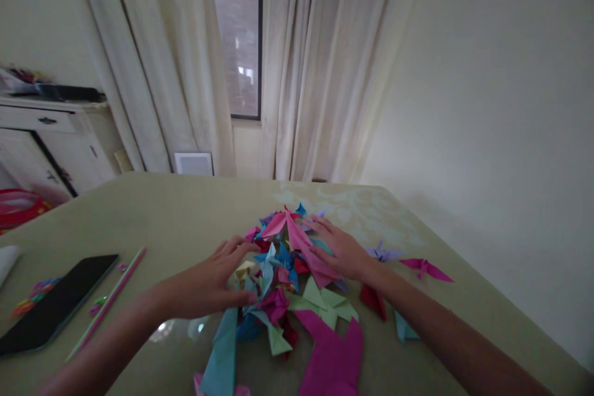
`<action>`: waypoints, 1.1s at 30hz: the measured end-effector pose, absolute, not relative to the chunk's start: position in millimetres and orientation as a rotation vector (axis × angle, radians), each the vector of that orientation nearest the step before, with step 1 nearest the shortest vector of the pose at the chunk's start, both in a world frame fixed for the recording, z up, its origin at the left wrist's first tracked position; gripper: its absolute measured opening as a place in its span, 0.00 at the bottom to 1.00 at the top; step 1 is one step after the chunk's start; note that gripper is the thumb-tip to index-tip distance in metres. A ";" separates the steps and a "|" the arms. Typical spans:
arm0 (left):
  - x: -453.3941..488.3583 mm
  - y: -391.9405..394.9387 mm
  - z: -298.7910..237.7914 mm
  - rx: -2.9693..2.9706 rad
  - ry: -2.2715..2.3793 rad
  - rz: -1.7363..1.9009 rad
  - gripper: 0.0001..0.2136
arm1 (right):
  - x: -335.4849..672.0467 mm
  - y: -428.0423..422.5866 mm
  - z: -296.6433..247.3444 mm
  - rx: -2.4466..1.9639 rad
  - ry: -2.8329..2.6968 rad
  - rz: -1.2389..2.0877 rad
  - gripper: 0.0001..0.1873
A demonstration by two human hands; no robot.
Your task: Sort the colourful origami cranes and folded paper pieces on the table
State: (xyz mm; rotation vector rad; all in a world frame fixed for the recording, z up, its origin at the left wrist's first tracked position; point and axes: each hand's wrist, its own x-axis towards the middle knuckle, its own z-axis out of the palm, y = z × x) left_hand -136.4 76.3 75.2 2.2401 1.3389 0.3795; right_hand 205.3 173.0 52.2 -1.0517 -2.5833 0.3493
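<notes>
A heap of folded paper figures [283, 272] in pink, blue, green and magenta lies in the middle of the beige table [176, 216]. My left hand [208, 284] rests on the heap's left side, fingers spread and flat. My right hand [341, 250] lies on the heap's right side, fingers stretched out against a large pink folded piece [301, 241]. Neither hand grips anything. A big magenta sheet [331, 359] and a light blue strip [223, 356] lie at the near edge of the heap.
A dark phone [55, 306] lies at the left, with a thin pink-green stick [109, 300] beside it. A lilac figure [383, 253] and a magenta figure [424, 268] sit right of the heap. White cabinet [51, 142], curtains and window stand behind.
</notes>
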 end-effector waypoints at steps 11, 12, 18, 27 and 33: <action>-140.5 2.4 30.4 2.431 1.150 0.199 0.50 | 327.6 73.3 19.8 -1.763 -2.457 0.119 0.48; -135.2 2.4 24.0 2.452 1.139 0.190 0.48 | 335.9 66.2 13.9 -1.814 -2.407 0.083 0.48; -95.2 14.4 14.1 2.599 0.974 0.124 0.50 | 338.1 47.9 -2.5 -1.885 -2.338 0.405 0.47; -36.9 33.7 -26.6 2.993 0.844 0.241 0.42 | 260.0 133.5 2.2 -1.420 -2.476 0.587 0.38; 6.9 37.6 -36.0 3.207 0.841 0.248 0.35 | 191.2 199.1 7.3 -1.041 -2.656 0.609 0.34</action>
